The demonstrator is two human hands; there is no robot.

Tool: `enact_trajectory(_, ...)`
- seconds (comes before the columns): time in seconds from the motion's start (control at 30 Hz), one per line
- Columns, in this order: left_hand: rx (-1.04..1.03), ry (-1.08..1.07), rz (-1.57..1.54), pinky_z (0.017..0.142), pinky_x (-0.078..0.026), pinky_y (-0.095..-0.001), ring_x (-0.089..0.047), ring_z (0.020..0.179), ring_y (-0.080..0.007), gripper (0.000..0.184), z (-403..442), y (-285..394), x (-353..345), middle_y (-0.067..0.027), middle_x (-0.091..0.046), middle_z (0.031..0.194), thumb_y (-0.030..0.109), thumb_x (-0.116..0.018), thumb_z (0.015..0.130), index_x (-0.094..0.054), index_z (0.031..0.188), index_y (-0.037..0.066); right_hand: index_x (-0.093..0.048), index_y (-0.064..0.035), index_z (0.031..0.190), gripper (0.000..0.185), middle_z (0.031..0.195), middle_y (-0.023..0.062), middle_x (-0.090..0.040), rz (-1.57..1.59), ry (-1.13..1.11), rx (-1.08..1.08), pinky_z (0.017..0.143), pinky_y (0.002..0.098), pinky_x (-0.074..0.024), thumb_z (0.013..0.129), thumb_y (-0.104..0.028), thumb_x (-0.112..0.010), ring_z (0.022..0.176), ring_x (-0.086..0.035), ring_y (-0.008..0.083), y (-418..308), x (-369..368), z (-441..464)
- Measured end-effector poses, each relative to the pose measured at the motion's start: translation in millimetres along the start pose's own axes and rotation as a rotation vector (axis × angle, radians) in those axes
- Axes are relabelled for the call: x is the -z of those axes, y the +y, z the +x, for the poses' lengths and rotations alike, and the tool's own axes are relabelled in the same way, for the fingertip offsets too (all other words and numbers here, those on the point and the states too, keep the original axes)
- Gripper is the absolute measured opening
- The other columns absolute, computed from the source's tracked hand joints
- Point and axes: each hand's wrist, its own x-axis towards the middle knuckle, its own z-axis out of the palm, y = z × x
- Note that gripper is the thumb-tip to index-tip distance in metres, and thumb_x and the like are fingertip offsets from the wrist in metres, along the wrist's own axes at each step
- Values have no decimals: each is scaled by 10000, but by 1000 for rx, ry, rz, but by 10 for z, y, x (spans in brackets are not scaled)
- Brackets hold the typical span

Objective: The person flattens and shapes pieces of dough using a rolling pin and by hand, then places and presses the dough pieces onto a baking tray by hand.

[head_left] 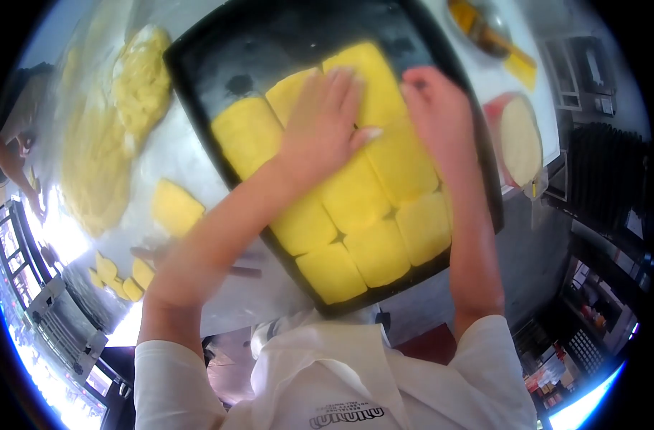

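Observation:
A black baking tray (219,44) holds rows of square yellow dough pieces (356,190) set close together, with dark tray showing at its far end. My left hand (320,122) lies palm down on the upper dough pieces, its fingers stretched out and slightly blurred. Over the tray's right side, my right hand (438,107) has its fingers curled in beside the upper right piece. Whatever those fingers may hold is hidden.
Left of the tray, a mass of yellow dough (142,86), a loose dough piece (176,208) and several small scraps (116,276) lie on the pale work surface. A bowl with a brush (484,32) and a round, red-sided container (520,141) stand at right. Another person's arm (15,154) shows far left.

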Motion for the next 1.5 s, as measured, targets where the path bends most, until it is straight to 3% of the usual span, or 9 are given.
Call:
enact_trajectory(0.2, 6, 10, 50, 1281, -248, -515, -399, 1510, -330, 861, 27, -68, -49, -197, -478, 1590, 603, -578, 992, -478, 1500, -85, -732, -69, 1157, 205, 1125, 144, -735, -33, 141, 370, 880, 425, -559, 975, -114, -651, 986, -712, 348, 206, -428, 526)
enact_trajectory(0.4, 48, 12, 59, 1291, -221, -512, -380, 1528, -324, 848, 19, -23, -56, -193, -470, 1603, 597, -575, 1000, -480, 1507, -76, -740, -71, 1150, 207, 1209, 140, -717, -99, 88, 413, 926, 444, -552, 1000, -100, -601, 1050, -688, 369, 227, -547, 678)
enact_trajectory(0.57, 20, 39, 12, 1274, -261, -515, -408, 1510, -350, 754, 21, -86, -50, -204, -490, 1584, 491, -625, 1015, -480, 1513, -57, -733, -54, 1164, 213, 1139, 145, -740, -43, 120, 321, 932, 426, -555, 1010, -116, -601, 1040, -703, 355, 226, -490, 679)
enact_trajectory(0.67, 17, 137, -328, 1237, -333, -519, -455, 1472, -394, 654, -10, -246, 43, -208, -513, 1560, 329, -683, 1004, -483, 1509, -36, -726, -44, 1197, 234, 1089, 132, -760, 102, 102, 243, 901, 376, -566, 1012, -130, -611, 983, -724, 300, 69, -399, 500)
enact_trajectory(0.77, 57, 169, -114, 1203, -384, -523, -485, 1438, -430, 609, -214, -248, 254, -211, -529, 1540, 194, -708, 975, -488, 1502, -18, -720, -34, 1221, 257, 1057, 113, -769, 431, -36, -10, 845, 324, -569, 1001, -132, -631, 901, -726, 219, -68, -160, 341)
enact_trajectory(0.9, 48, 7, -223, 1220, -362, -526, -455, 1462, -430, 642, -608, -1, 302, -204, -500, 1568, 223, -725, 956, -487, 1502, -14, -715, -1, 1190, 250, 1003, 90, -757, 527, -153, -192, 780, 293, -568, 974, -114, -659, 825, -708, 145, -193, 1, 211)
enact_trajectory(1.23, 94, -83, -209, 1241, -328, -524, -418, 1486, -414, 662, -722, 290, 285, -193, -472, 1588, 336, -674, 992, -474, 1512, -21, -687, 19, 1099, 196, 904, 78, -721, 472, -542, -152, 721, 287, -565, 946, -102, -707, 794, -704, 145, -4, -308, 76)
enact_trajectory(1.37, 173, 0, -323, 1222, -359, -520, -450, 1460, -428, 607, -786, 278, 316, -194, -505, 1561, 220, -707, 974, -498, 1505, 13, -682, 3, 1055, 168, 882, 63, -711, 437, -433, -218, 697, 312, -548, 925, -95, -727, 775, -681, 136, -326, -35, 73)
enact_trajectory(1.5, 245, 77, -348, 1196, -398, -521, -498, 1423, -440, 560, -985, 337, 426, -194, -553, 1518, 95, -728, 941, -546, 1465, 21, -643, -23, 942, 164, 826, 84, -678, 142, -431, 105, 666, 370, -510, 872, -93, -774, 726, -648, 203, -79, -175, 122)
